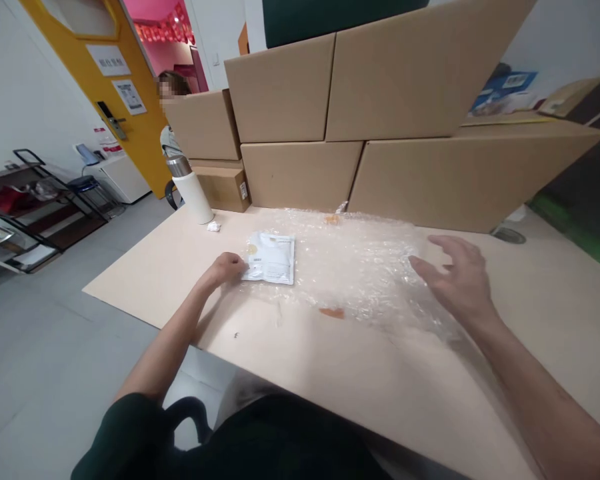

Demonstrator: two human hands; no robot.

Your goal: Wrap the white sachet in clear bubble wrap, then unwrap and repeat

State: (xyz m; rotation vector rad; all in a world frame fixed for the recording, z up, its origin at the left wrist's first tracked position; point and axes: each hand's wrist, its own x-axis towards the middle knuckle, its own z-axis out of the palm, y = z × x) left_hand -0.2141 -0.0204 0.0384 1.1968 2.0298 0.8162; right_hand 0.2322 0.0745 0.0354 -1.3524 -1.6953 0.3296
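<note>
A flat white printed pouch [270, 259] lies on the left part of a sheet of clear bubble wrap [350, 260] spread over the table. My left hand [229, 268] is at the pouch's left edge, its fingers curled closed there; the fingertips are partly hidden. Over the right end of the wrap, my right hand [463, 277] is open, thumb and fingers apart, with nothing between them. Orange-brown tape pieces [332, 313] show at the near and far edges of the wrap.
Stacked cardboard boxes [300, 177] wall off the table's far side. A white thermos [194, 193] stands at the back left beside a crumpled white scrap [214, 227]. Behind the boxes at left is a person [169, 137]. A dark shelf cart [35, 200] stands on the floor.
</note>
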